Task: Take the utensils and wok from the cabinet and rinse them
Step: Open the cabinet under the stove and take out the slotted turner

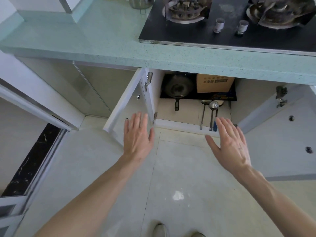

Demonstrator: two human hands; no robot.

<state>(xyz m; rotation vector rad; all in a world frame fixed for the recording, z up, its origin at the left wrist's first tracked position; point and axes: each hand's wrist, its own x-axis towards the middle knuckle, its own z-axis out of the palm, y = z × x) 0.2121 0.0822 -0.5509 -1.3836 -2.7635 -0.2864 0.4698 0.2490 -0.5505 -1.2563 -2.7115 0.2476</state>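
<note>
Wok (177, 88) inside cabinet (171, 110); left hand (137, 136), right hand (230, 144) outstretched, fingers straight, empty.

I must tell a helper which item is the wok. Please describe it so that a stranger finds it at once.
Look under the green countertop, inside the open cabinet below the stove. The wok sits at the back left on a dark mat, beside a cardboard box. It is the only round black pan, its black handle pointing outward.
</note>
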